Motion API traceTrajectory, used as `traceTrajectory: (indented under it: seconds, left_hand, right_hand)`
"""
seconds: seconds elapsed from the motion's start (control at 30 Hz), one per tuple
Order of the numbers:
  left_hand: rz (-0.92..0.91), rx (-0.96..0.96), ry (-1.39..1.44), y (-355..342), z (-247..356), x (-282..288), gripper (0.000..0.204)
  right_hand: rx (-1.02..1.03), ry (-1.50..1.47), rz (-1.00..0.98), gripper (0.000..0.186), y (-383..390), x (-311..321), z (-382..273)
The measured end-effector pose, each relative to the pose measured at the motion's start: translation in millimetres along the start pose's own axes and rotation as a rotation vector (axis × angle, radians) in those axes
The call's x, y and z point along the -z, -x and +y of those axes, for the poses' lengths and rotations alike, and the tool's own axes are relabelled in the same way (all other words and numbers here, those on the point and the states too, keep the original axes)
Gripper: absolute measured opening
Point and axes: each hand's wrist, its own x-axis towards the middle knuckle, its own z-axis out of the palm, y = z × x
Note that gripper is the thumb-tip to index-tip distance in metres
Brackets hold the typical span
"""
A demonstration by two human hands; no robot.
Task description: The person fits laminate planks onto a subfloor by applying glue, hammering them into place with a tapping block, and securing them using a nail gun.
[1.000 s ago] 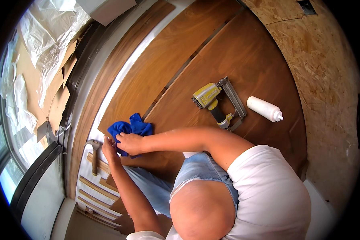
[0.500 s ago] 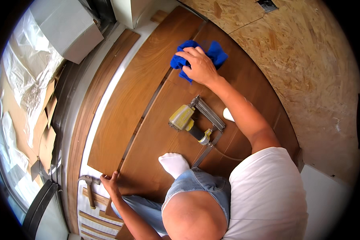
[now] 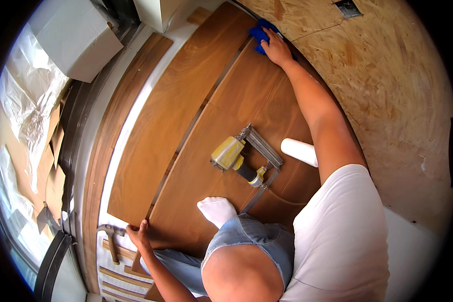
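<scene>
My right hand (image 3: 277, 48) is closed over a blue cloth (image 3: 263, 34) and presses it onto the far end of the wide brown floorboards (image 3: 246, 95), near their right border. At the near end of a loose wooden floorboard (image 3: 171, 110), my left hand (image 3: 139, 235) grips the corner, thumb and forefinger showing and the other fingers partly hidden. A narrow dark gap separates this board from the ones to its right. A yellow and grey nail gun (image 3: 239, 156) with a hose lies on the boards between my arms. Left of my left hand rests a claw hammer (image 3: 111, 242).
A white cylinder (image 3: 299, 151) lies beside the nail gun, partly behind my right arm. Narrow wood strips (image 3: 123, 276) lie at lower left. A grey box (image 3: 75, 38) and plastic sheeting (image 3: 27, 100) stand at the left. Bare chipboard (image 3: 377, 90) borders the right side.
My right hand has slid the blue cloth away from me and to the right, up to the boards' far end. The white cylinder shows more. My left hand stays at the board's corner.
</scene>
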Motion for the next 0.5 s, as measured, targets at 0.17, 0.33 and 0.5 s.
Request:
traceTrajectory:
  seconds: [0.17,0.33,0.5]
  left_hand:
    - [0.057,-0.008,0.085,6.5,-1.7,-13.8,0.045]
    - [0.142,-0.040,0.044,27.6,24.8,-25.4,0.043]
    - [0.160,-0.104,-0.173,10.1,21.6,-25.6,0.046]
  right_hand:
    - [0.006,0.078,-0.072,0.061,49.1,27.0,57.6]
    - [-0.277,0.270,-0.343,0.070,121.2,74.4,111.2]
    - [-0.421,0.217,-0.543,0.078,201.0,110.8,210.2]
